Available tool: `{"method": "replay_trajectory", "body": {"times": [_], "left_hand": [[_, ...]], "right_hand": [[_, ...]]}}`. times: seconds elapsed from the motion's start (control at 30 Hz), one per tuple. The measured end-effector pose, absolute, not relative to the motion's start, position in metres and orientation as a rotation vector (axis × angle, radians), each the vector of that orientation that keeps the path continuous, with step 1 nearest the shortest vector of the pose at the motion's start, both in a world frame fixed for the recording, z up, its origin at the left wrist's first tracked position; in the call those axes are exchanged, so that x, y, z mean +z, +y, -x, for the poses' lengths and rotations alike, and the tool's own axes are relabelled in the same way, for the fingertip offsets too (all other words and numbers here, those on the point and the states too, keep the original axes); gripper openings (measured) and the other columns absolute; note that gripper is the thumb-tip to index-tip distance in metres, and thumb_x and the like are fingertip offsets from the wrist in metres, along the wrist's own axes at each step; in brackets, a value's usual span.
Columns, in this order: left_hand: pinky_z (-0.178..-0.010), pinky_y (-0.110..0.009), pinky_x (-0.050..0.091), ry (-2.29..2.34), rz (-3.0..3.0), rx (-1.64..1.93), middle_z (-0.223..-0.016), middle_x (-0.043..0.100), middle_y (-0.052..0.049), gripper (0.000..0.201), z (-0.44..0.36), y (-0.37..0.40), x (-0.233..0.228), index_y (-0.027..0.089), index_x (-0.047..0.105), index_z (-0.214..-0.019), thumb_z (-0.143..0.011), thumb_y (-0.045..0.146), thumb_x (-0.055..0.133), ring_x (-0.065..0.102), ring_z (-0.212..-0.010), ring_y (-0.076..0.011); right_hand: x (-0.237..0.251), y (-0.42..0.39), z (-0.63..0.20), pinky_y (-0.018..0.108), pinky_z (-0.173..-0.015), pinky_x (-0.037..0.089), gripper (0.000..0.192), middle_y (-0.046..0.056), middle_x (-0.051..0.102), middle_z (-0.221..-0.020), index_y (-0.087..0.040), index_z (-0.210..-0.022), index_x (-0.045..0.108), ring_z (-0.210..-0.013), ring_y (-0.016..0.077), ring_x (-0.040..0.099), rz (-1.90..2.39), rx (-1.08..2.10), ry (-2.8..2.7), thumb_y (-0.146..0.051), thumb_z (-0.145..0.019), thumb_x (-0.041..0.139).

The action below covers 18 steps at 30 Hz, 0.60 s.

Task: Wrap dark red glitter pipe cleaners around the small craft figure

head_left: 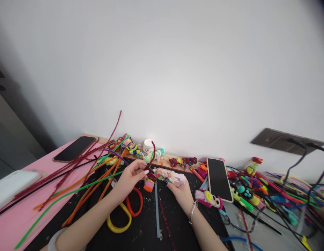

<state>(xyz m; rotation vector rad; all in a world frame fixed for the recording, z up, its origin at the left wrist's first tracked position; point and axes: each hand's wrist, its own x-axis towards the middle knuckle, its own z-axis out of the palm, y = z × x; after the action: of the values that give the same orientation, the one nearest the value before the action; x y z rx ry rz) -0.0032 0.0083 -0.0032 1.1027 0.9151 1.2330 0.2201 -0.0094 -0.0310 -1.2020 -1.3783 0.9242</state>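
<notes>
My left hand (133,174) pinches a small pipe-cleaner figure (151,179), dark red above with yellow, pink and orange bands below. A dark red pipe cleaner (153,151) sticks up from its top. My right hand (181,195) is wrapped round a pale pink and white glue gun (175,177) with a colourful patterned front. Its narrow tip points left and is close to the figure; whether they touch, I cannot tell. Beneath my left forearm lie scissors with one yellow and one red handle loop (119,228). A grey strip (157,209) and a red glittery pipe cleaner (166,223) lie on the black mat (143,237).
Loose pipe cleaners (86,174) fan across the left side, over a pink surface (44,165) with a dark phone (74,149). Finished figures and a paper cup (148,146) line the wall. Another phone (219,179), a pink-and-yellow figure (208,199) and tangled cables (285,177) are right.
</notes>
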Motion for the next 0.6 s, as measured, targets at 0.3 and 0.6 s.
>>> {"method": "replay_trajectory", "body": {"times": [0.3, 0.6], "left_hand": [[-0.065, -0.026, 0.05, 0.893, -1.07, 1.248, -0.084, 0.063, 0.002, 0.028, 0.0043, 0.0088, -0.0068, 0.02, 0.062, -0.093, -0.073, 0.029, 0.079, 0.06, -0.066, -0.0119], [-0.065, -0.026, 0.049, 0.92, -1.057, 1.257, -0.084, 0.063, 0.002, 0.03, 0.0046, 0.0087, -0.0077, 0.02, 0.062, -0.095, -0.075, 0.033, 0.08, 0.06, -0.067, -0.0127]], "right_hand": [[-0.029, -0.0104, -0.2192, 0.037, -0.083, 0.063, 0.022, 0.009, 0.082, -0.098, -0.018, -0.091, 0.078, -0.089, 0.0268, 0.078, 1.201, 0.93, -1.403, -0.017, -0.069, 0.074], [-0.0312, -0.0093, -0.2207, 0.035, -0.078, 0.063, 0.017, 0.009, 0.082, -0.092, -0.019, -0.087, 0.077, -0.085, 0.0268, 0.077, 1.198, 0.922, -1.426, -0.022, -0.07, 0.078]]}}
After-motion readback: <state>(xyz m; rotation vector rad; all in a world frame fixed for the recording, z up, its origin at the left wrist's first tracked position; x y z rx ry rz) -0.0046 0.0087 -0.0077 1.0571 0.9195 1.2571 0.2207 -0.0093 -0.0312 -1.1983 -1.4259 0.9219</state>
